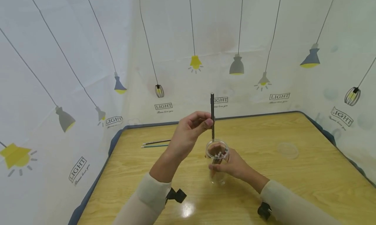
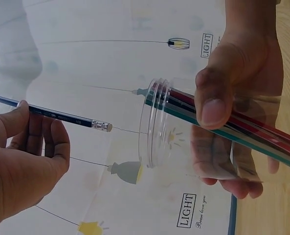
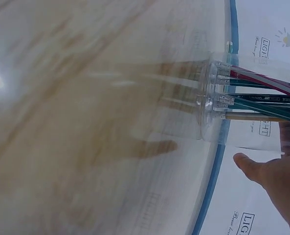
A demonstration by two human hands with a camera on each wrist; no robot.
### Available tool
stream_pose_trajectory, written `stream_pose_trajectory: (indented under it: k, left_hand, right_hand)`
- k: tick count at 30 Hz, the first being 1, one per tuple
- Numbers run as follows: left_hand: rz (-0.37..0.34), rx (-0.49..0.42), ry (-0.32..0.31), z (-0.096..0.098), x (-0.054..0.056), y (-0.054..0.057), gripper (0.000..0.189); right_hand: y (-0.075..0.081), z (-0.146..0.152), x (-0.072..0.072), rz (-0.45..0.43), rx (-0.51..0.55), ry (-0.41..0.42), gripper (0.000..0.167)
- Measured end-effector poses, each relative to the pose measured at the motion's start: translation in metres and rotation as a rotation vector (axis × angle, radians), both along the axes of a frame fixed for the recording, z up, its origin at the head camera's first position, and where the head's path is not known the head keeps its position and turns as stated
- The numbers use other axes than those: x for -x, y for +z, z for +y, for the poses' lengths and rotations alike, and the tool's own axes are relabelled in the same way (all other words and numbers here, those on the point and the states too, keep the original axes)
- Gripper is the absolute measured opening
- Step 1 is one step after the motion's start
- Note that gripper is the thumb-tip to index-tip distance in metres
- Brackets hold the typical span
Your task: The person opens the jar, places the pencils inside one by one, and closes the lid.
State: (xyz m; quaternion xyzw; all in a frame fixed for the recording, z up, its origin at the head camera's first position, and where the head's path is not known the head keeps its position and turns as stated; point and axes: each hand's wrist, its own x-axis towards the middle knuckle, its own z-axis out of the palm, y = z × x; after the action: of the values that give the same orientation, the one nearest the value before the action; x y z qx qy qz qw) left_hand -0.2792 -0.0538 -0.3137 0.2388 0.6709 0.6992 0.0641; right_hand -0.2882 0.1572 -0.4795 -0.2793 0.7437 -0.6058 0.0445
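In the head view my left hand (image 1: 188, 133) pinches a dark pencil (image 1: 212, 104) upright, its lower end right at the mouth of a clear jar (image 1: 218, 177). The left wrist view shows that the eraser end of this pencil (image 2: 61, 115) points at the jar's rim (image 2: 152, 122), with the left hand's (image 2: 27, 156) thumb and fingertips on the shaft. My right hand (image 1: 235, 164) grips the jar round its side. Several pencils (image 3: 267, 103) in red, green, black and other colours stand in the jar, leaning, eraser ends at its base.
Two pencils, one dark (image 1: 155, 142) and one teal (image 1: 154, 146), lie on the wooden table (image 1: 252, 130) behind the left forearm. A clear round lid (image 1: 288, 150) lies to the right. A white printed curtain (image 1: 176, 29) surrounds the table's back and sides.
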Motion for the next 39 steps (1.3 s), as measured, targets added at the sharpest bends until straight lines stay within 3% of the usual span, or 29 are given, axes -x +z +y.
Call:
stream_pose_trajectory:
  k: [17, 28, 34, 39]
  left_hand:
    - [-0.012, -0.006, -0.013, 0.002, 0.007, -0.013, 0.020]
    - [-0.016, -0.006, -0.046, 0.003, 0.010, -0.025, 0.027]
    - [0.052, -0.052, -0.016, -0.002, 0.013, -0.022, 0.039]
    - [0.055, -0.077, 0.007, -0.006, 0.013, -0.020, 0.047]
  right_hand:
    - [0.002, -0.001, 0.000, 0.029, 0.026, 0.026, 0.048]
    - [-0.001, -0.001, -0.001, -0.005, -0.014, -0.008, 0.047]
    - [0.000, 0.000, -0.002, -0.009, -0.011, -0.004, 0.049]
    - [0.000, -0.001, -0.002, 0.010, 0.032, 0.031, 0.047]
